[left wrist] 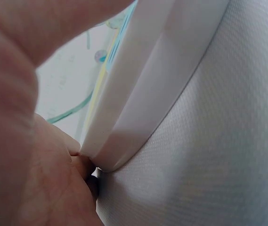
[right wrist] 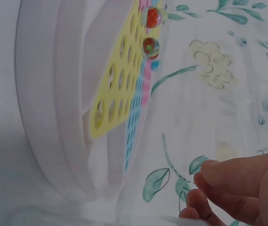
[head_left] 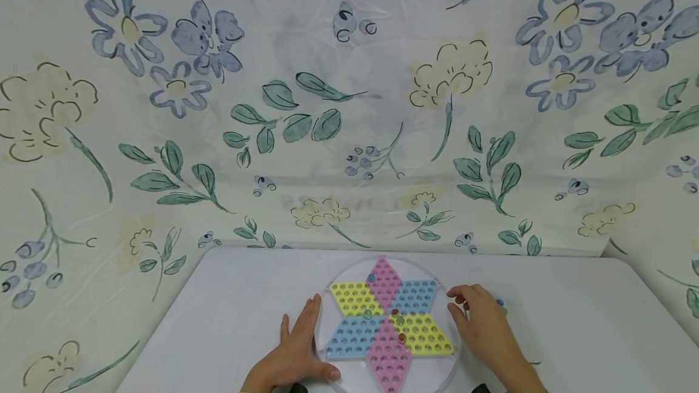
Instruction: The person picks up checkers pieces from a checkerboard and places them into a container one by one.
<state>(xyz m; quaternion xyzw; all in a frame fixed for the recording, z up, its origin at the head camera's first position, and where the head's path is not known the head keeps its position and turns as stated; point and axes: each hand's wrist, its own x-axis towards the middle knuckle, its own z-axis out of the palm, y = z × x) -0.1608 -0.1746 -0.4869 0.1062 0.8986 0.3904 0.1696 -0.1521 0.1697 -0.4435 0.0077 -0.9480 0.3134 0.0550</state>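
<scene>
A round white Chinese checkers board (head_left: pixel 340 375) with a pink, yellow and blue star lies on the table. Several glass marbles (head_left: pixel 401 338) sit in its holes, mostly around the star's middle. My left hand (head_left: pixel 292 347) rests against the board's left rim, fingers extended along it and the thumb near the front. In the left wrist view the white rim (left wrist: pixel 143 89) stands close beside the palm. My right hand (head_left: pixel 486 320) hovers just right of the board, fingers loosely bent, with nothing visible in them. In the right wrist view its fingertips (right wrist: pixel 209 169) are apart from the board.
Beyond the right hand lies a clear plastic container (head_left: pixel 519 305), partly hidden by that hand, with a few marbles (head_left: pixel 500 302) showing. The white table (head_left: pixel 229 296) backs onto a flower-patterned cloth (head_left: pixel 377 108), which also hangs at both sides.
</scene>
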